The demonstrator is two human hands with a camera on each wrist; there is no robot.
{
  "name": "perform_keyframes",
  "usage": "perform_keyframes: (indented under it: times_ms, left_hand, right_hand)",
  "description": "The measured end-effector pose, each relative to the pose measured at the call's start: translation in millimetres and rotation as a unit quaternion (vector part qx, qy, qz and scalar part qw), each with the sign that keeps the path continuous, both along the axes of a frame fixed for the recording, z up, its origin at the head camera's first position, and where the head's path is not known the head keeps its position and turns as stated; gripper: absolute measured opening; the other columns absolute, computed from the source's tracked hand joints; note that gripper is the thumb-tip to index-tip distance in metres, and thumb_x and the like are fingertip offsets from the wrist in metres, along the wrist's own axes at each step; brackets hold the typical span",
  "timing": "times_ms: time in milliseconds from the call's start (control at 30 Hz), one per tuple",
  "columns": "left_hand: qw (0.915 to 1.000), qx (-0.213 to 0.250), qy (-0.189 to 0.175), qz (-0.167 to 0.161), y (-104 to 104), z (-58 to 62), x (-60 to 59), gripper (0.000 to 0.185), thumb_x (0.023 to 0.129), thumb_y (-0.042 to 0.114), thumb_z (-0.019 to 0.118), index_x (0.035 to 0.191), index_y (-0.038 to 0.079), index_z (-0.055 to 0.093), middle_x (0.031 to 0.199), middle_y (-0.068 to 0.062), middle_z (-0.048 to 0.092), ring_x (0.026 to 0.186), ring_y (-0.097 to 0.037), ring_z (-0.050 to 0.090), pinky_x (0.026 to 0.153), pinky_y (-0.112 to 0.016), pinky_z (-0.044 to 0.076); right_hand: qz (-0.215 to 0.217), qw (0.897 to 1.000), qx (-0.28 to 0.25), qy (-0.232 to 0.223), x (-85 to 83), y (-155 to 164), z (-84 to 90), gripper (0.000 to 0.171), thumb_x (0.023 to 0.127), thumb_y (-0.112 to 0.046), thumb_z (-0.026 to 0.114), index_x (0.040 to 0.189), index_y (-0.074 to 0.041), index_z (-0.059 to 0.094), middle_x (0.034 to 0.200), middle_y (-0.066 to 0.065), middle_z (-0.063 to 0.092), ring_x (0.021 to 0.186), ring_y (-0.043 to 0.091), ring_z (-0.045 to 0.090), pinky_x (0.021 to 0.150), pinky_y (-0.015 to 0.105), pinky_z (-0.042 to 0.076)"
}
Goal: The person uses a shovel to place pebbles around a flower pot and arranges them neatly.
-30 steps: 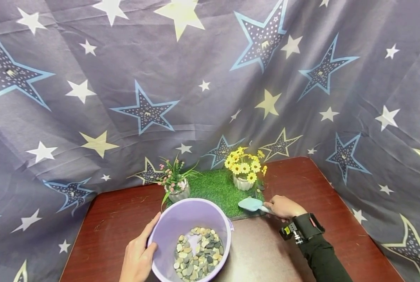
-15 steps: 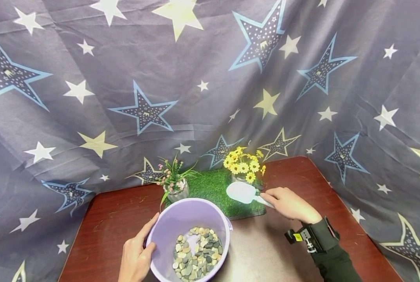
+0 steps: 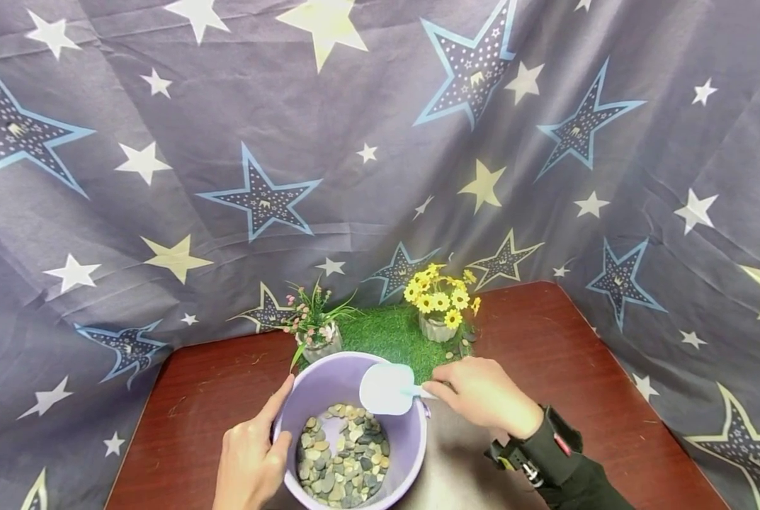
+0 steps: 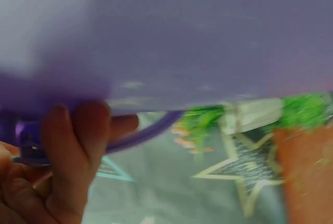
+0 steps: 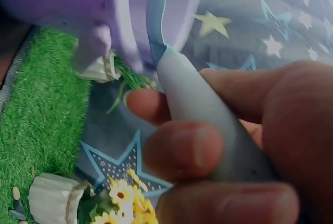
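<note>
A purple bucket [image 3: 324, 381] holds a layer of grey and tan pebbles [image 3: 348, 453]. My left hand [image 3: 252, 446] grips its left rim, thumb on the inside; in the left wrist view, fingers [image 4: 67, 141] lie against the outer wall beside the purple bail handle [image 4: 148, 134]. My right hand [image 3: 484, 397] holds a small light-blue garden trowel [image 3: 386, 391] over the bucket's right rim. In the head view the blade looks washed out by light and shows no pebbles on it. Fingers and thumb wrap the trowel's pale handle [image 5: 195, 96] in the right wrist view.
Behind the bucket lies a green artificial turf mat [image 3: 380, 333]. A white pot of pink flowers [image 3: 319, 341] stands at its left, a pot of yellow flowers [image 3: 440, 326] at its right, with several pebbles [image 3: 459, 350] beside it. A star-patterned cloth [image 3: 354, 184] hangs behind the red-brown table [image 3: 526, 326].
The trowel, low at the mat's right front a second ago, has been lifted and carried left over the bucket by my right hand. The bucket has shifted slightly right, with my left hand still on it.
</note>
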State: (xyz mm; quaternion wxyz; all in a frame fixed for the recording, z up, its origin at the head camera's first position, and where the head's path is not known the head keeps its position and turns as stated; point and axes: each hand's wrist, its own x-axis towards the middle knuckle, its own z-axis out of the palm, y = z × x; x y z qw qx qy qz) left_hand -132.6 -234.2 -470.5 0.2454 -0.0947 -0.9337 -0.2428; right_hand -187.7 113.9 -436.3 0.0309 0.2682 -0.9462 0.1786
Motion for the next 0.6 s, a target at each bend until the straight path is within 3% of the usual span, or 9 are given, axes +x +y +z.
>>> perform_keyframes:
  times_ms: [167,267,600]
  left_hand:
    - [0.9977,-0.065,0.011,0.011,22,24.5,5.5,0.071,0.073,0.009,0.067,0.143,0.013,0.063,0.090,-0.017,0.078,0.055,-0.036,0.062,0.055,-0.049,0.047]
    - [0.9950,-0.091,0.036,0.018,35,32.3,8.3,0.069,0.072,0.011,0.066,0.141,0.009,0.064,0.092,-0.017,0.078,0.052,-0.037,0.059,0.052,-0.050,0.045]
    - [0.9871,-0.136,0.084,0.008,68,33.2,18.7,0.069,0.070,0.016,0.065,0.138,0.004,0.065,0.097,-0.010,0.080,0.061,-0.032,0.069,0.047,-0.044,0.047]
  right_hand:
    - [-0.002,0.996,0.032,0.084,1.5,-22,-10.9,0.039,0.098,-0.040,0.065,0.065,-0.026,0.049,0.056,-0.012,0.040,0.051,0.006,0.040,0.050,0.028,0.034]
    - [-0.009,0.991,0.057,0.118,0.6,-33,-18.1,0.039,0.096,-0.041,0.068,0.064,-0.023,0.053,0.054,-0.009,0.044,0.048,0.010,0.043,0.047,0.030,0.036]
    - [-0.025,0.977,0.147,0.153,9.1,-58,-36.1,0.037,0.087,-0.042,0.078,0.065,-0.015,0.063,0.056,-0.001,0.060,0.049,0.016,0.055,0.050,0.035,0.047]
